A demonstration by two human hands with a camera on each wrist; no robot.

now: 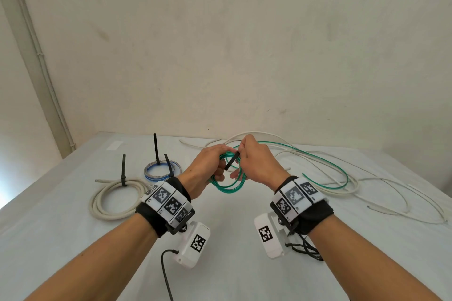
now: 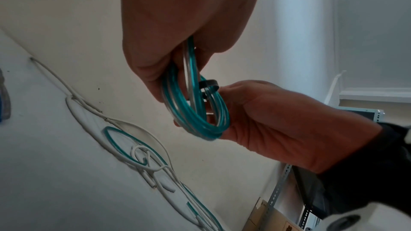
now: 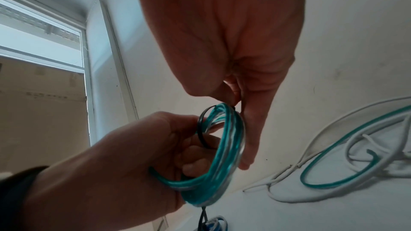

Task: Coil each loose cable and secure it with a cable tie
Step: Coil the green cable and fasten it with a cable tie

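Observation:
A coil of green cable (image 1: 230,187) hangs above the table between both hands. My left hand (image 1: 218,167) grips the coil's left side with curled fingers, seen close in the left wrist view as the green coil (image 2: 195,111). A black cable tie (image 1: 231,160) is looped round the coil's upper strands. My right hand (image 1: 240,153) pinches the tie's end at the top of the coil. In the right wrist view the tie (image 3: 201,129) forms a loose loop round the coil (image 3: 222,155), with the left hand (image 3: 193,147) below it.
On the white table (image 1: 220,239) at left lie a white coil (image 1: 115,199) and a blue-grey coil (image 1: 161,170), each with black ties standing up. Loose white cables (image 1: 342,178) and a green strand (image 1: 325,166) sprawl at the right and back.

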